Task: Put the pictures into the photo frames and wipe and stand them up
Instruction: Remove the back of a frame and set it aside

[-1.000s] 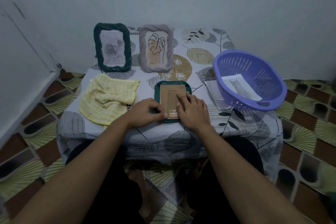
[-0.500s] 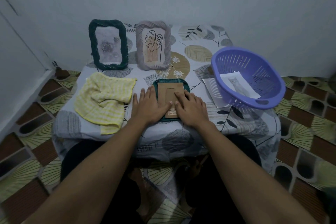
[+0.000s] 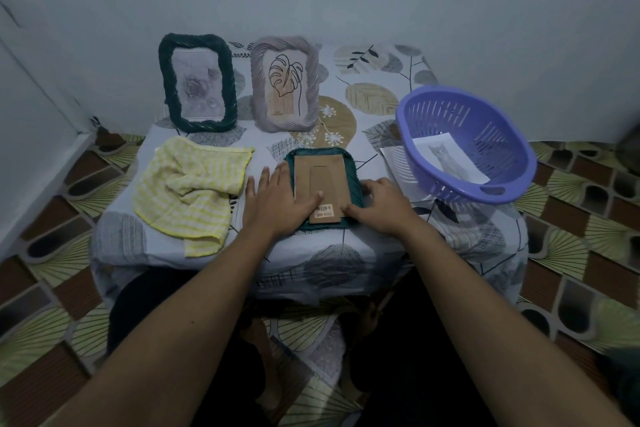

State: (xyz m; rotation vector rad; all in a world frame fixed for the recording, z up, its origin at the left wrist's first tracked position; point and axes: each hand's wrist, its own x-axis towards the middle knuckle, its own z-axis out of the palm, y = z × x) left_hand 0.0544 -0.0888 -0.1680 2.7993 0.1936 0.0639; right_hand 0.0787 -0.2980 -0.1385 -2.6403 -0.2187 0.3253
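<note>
A dark green photo frame (image 3: 353, 184) lies face down near the table's front edge, its brown cardboard back (image 3: 320, 180) up. My left hand (image 3: 275, 199) lies flat on the frame's left side, with the thumb on the cardboard. My right hand (image 3: 379, 203) has its fingers curled over the frame's right edge and its thumb at the lower right corner. Two frames stand at the back: a dark green one (image 3: 197, 81) holding a rose picture and a grey one (image 3: 284, 83) holding a leaf drawing. A cat picture (image 3: 446, 158) lies in the purple basket (image 3: 498, 163).
A crumpled yellow checked cloth (image 3: 190, 184) lies left of my left hand. A sheet of paper (image 3: 393, 159) sticks out from under the basket at the right. The small table (image 3: 363, 246) has a leaf-print cover and stands against a white wall. Patterned floor tiles surround it.
My left hand has spread flat and slid to the frame's left side. My right hand has moved off the cardboard back to the frame's right edge.
</note>
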